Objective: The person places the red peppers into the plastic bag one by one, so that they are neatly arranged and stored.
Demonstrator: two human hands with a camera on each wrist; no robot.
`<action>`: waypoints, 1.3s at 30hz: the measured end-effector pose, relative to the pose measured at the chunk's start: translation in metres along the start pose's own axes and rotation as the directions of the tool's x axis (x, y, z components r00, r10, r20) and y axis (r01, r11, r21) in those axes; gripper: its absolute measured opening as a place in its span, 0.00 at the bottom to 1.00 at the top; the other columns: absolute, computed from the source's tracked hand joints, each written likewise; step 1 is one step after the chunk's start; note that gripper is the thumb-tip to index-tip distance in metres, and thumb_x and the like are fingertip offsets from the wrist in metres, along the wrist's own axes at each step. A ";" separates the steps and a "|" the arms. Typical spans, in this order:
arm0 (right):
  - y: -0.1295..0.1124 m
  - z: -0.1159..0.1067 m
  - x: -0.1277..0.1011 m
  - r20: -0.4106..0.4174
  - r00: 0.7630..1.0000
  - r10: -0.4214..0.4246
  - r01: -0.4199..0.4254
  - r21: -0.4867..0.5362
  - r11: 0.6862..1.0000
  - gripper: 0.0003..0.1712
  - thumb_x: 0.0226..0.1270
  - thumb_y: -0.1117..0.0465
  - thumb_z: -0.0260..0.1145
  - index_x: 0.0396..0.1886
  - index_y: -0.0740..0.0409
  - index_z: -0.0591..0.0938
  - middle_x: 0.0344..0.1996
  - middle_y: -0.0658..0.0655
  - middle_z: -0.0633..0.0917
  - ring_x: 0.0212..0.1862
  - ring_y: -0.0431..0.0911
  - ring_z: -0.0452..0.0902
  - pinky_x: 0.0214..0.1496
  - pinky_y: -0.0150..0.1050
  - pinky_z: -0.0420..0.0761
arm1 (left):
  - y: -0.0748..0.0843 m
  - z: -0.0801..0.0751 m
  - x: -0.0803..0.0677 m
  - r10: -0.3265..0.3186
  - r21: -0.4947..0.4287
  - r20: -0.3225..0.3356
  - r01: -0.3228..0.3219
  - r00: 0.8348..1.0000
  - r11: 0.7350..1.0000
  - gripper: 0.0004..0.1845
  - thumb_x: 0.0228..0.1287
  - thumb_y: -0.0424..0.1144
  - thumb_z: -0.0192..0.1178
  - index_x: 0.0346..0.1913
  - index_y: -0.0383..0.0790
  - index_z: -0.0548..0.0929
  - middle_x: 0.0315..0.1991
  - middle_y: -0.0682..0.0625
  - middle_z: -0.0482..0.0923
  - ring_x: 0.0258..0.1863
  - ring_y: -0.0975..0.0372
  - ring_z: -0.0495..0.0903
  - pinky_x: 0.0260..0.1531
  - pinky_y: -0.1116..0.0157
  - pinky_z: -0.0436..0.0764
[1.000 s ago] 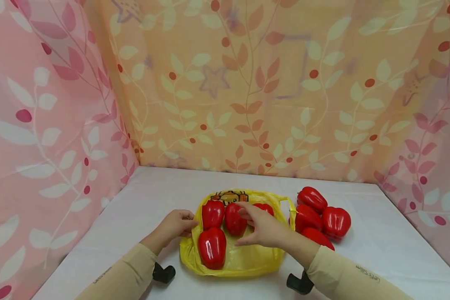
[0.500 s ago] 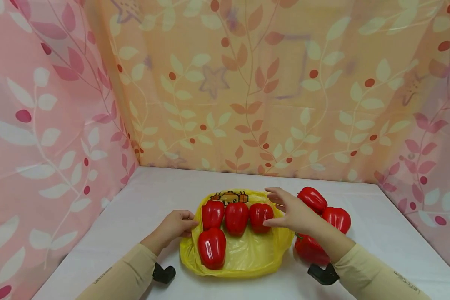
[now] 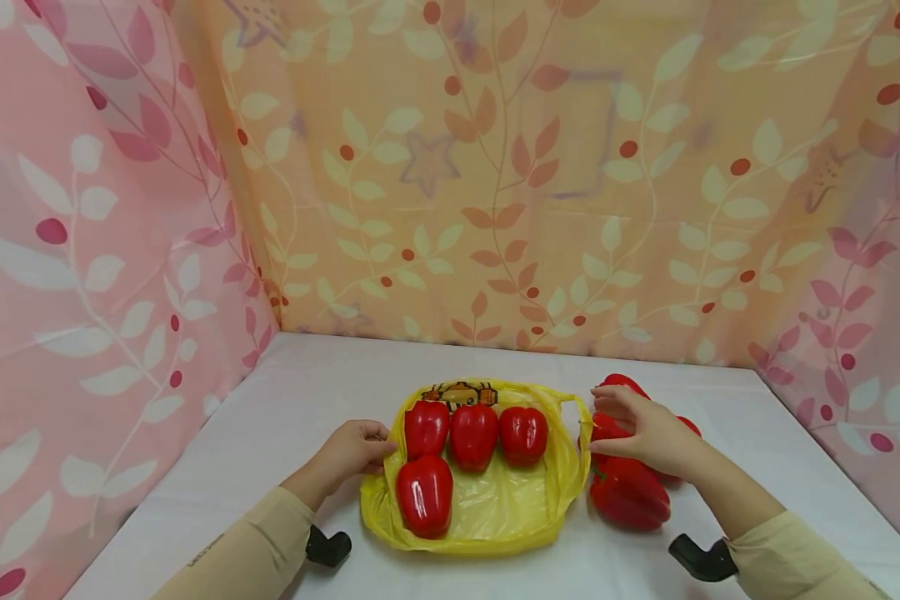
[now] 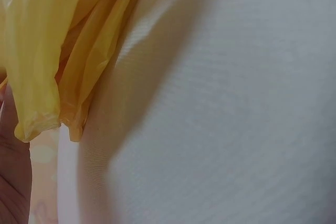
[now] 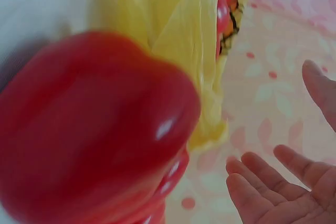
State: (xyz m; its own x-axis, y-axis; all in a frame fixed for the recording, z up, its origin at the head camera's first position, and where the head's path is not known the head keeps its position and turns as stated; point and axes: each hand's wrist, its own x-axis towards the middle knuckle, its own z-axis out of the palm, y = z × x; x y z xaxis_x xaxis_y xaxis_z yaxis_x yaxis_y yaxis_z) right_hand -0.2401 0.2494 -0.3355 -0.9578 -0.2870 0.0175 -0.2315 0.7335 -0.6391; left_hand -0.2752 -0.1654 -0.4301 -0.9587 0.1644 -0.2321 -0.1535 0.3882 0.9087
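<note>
- My left hand (image 3: 348, 450) sits at the left edge of the yellow bag (image 3: 495, 517), fingers curled on the plastic there; grip looks closed on the bag edge, though the head view hides the fingertips.
- Left wrist view: bag plastic (image 4: 47, 51) bunched right against my palm (image 4: 13, 171), white tabletop (image 4: 236, 103) beside it.
- Bag lies flat and open on the tabletop (image 3: 330, 375), with four red peppers on it: three in a back row (image 3: 426, 427) (image 3: 473, 435) (image 3: 523, 435), one in front at left (image 3: 424, 495).
- My right hand (image 3: 645, 433) is over the loose pepper pile (image 3: 630, 496) just right of the bag, fingers spread and relaxed, grip open, holding nothing.
- Right wrist view confirms it: fingers (image 5: 273, 192) straight and apart, nothing in the palm, a big loose pepper (image 5: 89, 129) close below, blurred.
- The hand covers part of the pile; the nearest pepper lies on its side right beside the bag's right edge. I can't tell whether the hand touches any pepper.
- Bag handle loop (image 3: 579, 412) stands up between the bag's peppers and the pile.
- Leaf-print curtains (image 3: 495, 167) wall in the tabletop on three sides.
</note>
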 end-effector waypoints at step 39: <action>0.045 0.003 -0.032 0.120 0.989 0.088 -0.087 -0.012 0.996 0.28 0.41 0.49 0.75 0.45 0.53 0.80 0.43 0.54 0.80 0.47 0.51 0.72 0.36 0.42 0.81 | 0.002 0.004 -0.003 0.029 -0.004 0.006 -0.029 1.000 1.000 0.10 0.57 0.41 0.62 0.35 0.36 0.80 0.29 0.49 0.79 0.26 0.60 0.77 0.30 0.65 0.81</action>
State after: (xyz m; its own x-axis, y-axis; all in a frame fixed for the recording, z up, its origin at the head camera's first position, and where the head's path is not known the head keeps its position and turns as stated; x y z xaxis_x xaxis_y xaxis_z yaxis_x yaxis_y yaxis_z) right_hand -0.2189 0.2899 -0.3675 -0.9470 -0.2933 -0.1311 -0.1494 0.7632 -0.6287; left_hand -0.2718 -0.1612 -0.4291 -0.9614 0.1807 -0.2075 -0.1263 0.3799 0.9163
